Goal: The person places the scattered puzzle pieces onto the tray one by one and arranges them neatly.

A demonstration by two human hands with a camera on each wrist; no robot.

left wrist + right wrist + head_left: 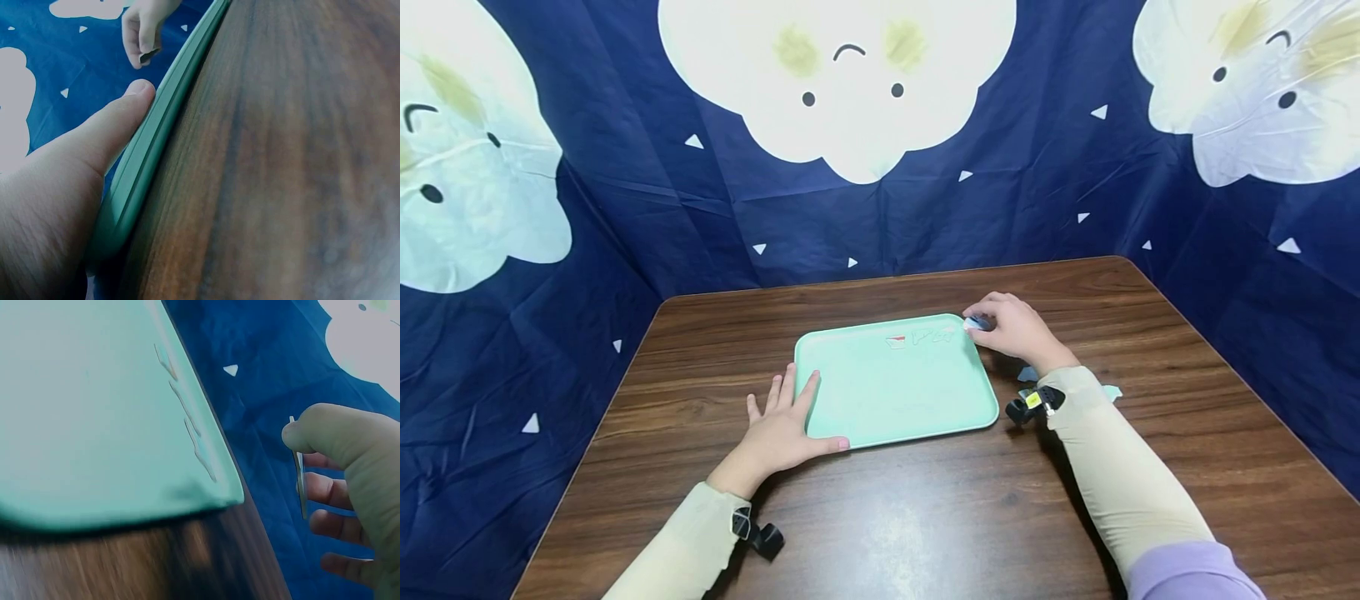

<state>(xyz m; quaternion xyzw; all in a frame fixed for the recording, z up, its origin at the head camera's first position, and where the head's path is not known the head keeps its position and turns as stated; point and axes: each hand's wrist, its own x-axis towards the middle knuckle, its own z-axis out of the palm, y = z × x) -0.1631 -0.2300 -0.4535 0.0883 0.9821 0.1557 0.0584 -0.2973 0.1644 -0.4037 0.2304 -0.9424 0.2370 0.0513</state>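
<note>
A mint-green tray (895, 392) lies on the wooden table. My left hand (778, 437) rests at its front left corner with fingers spread and straight; the thumb (128, 112) lies along the tray's rim in the left wrist view. Over the back right corner, my right hand (1021, 335) pinches a thin flat piece (300, 487) between thumb and fingers, seen nearly edge-on in the right wrist view. Along the tray's far side lie a few flat pieces, among them one with red on it (896, 341) and a pale one (199, 450).
Beside the right wrist, a blue flat piece (1027, 374) and a light-blue one (1112, 392) lie on the wooden table (880, 517), partly hidden by the arm. A dark blue curtain (820, 225) with clouds and small white triangles hangs behind the table.
</note>
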